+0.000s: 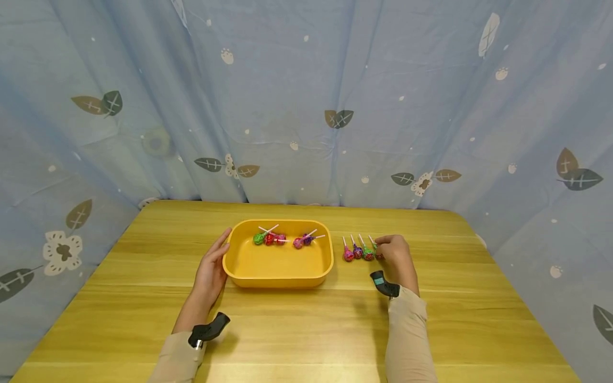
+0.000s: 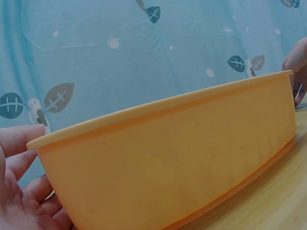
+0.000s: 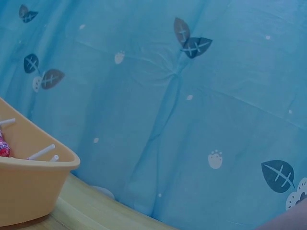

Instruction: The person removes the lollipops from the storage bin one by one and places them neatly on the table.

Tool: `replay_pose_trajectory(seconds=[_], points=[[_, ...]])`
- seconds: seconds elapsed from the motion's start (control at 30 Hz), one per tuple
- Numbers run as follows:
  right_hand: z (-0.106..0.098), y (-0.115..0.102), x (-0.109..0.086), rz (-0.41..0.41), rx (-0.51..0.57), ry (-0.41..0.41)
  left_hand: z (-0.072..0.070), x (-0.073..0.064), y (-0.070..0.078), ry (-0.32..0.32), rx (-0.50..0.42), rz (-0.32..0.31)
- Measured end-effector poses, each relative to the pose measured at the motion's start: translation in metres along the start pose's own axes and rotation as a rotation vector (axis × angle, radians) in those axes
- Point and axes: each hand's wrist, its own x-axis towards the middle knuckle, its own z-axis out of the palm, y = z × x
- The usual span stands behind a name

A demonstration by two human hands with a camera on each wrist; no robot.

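Observation:
A yellow plastic bin [image 1: 275,283] stands on the table with several wrapped lollipops [image 1: 269,239] inside, along its far side. My left hand [image 1: 210,271] rests against the bin's left end; its fingers touch the outer wall and rim, as the left wrist view shows close up. To the right of the bin, more lollipops lie in a row, sticks pointing away: a pink one [image 1: 348,254], a purple one [image 1: 357,251] and a green one [image 1: 367,254]. At the right end of this row, my right hand [image 1: 396,256] pinches a lollipop [image 1: 380,256], partly hidden by the fingers.
The wooden table [image 1: 297,335] runs back to a blue patterned curtain [image 1: 287,106], which also hangs along both sides. Each wrist carries a black camera mount, one on the left [image 1: 209,330] and one on the right [image 1: 384,284].

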Motion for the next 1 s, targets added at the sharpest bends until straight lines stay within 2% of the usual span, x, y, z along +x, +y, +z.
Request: replay_pose_trajectory(seconds=[0.57, 0.83, 1.0], points=[[0.0007, -0.0017, 0.0012, -0.011, -0.027, 0.003, 0.0, -0.0009, 0.0008, 0.001, 0.004, 0.008], [0.0, -0.003, 0.0022, -0.034, -0.052, 0.061, 0.0029, -0.0023, 0.0007, 0.002, -0.016, 0.012], [-0.0008, -0.009, 0.0043, -0.029, -0.036, 0.045, 0.0037, -0.0018, 0.0021, 0.016, -0.018, 0.009]])
